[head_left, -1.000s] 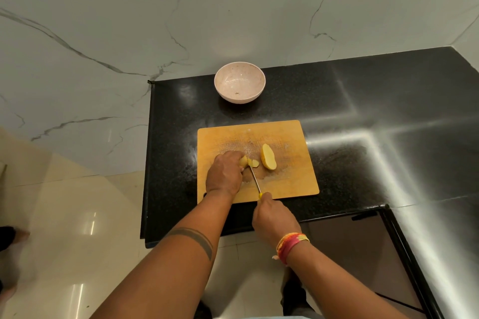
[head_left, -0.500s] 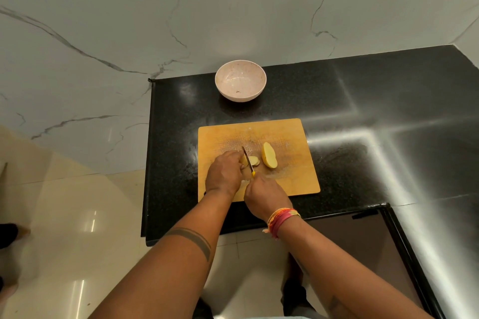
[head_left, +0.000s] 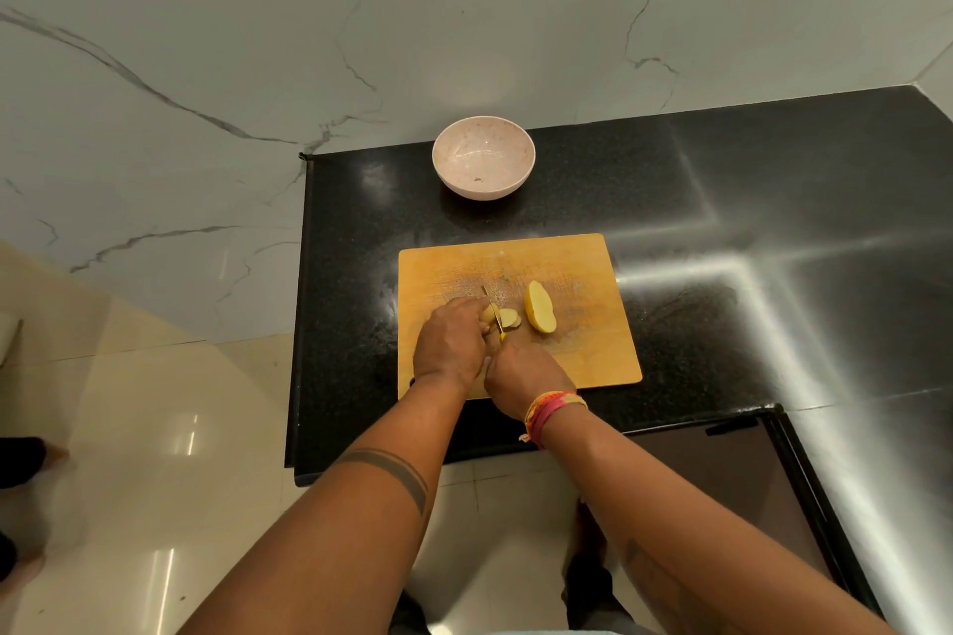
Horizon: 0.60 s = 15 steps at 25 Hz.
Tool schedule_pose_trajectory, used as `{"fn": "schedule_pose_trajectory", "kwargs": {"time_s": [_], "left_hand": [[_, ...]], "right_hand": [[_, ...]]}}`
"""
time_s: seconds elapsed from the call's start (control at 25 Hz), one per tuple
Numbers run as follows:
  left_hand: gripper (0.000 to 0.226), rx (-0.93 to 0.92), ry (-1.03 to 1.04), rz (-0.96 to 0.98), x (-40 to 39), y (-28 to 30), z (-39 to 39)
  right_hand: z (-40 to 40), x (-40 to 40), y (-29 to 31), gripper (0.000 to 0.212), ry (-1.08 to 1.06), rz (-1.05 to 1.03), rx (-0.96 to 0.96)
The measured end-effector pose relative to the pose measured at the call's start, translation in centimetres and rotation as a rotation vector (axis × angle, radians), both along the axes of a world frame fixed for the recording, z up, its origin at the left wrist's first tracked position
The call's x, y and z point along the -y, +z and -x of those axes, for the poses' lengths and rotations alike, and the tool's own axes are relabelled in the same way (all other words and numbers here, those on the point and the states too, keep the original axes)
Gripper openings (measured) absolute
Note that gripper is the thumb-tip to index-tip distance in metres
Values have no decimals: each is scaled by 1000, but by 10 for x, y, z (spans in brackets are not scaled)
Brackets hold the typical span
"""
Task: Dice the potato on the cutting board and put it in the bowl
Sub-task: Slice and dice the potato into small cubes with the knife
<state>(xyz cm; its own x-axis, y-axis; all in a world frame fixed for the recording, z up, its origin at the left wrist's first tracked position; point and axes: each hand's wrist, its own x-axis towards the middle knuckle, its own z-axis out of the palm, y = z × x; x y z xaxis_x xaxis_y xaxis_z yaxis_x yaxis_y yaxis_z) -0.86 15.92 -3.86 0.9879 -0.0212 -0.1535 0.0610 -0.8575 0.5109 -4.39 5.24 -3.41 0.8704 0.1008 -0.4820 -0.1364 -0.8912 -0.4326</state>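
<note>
Both forearms bare, no sleeves in view. Left forearm point(head_left: 361, 505): dark tattooed band (double line) wrapping across it. Right wrist: bundle of threads point(head_left: 552, 408), red, pink, orange-yellow, loose end hanging at inner side.

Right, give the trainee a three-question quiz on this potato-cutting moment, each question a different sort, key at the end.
1. True or false: the bowl already holds diced potato.
2. Which hand grips the knife? A) the left hand B) the right hand
3. Fill in: the untouched potato half lies on the cutting board, to the ____ of the piece being cut.

Key
1. False: no potato is in it.
2. B: the left hand steadies the piece being cut.
3. right
</note>
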Motion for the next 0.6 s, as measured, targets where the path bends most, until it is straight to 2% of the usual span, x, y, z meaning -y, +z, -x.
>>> {"fn": "schedule_pose_trajectory", "kwargs": {"time_s": [0.28, 0.44, 0.6], "left_hand": [[38, -13, 46, 7, 1, 3, 5], [31, -28, 73, -17, -1, 6, 9], [36, 13, 7, -39, -1, 2, 11]], "right_hand": [[58, 15, -12, 13, -135, 1, -9], [70, 20, -12, 16, -146, -26, 15], [58, 16, -4, 14, -166, -52, 76]]}}
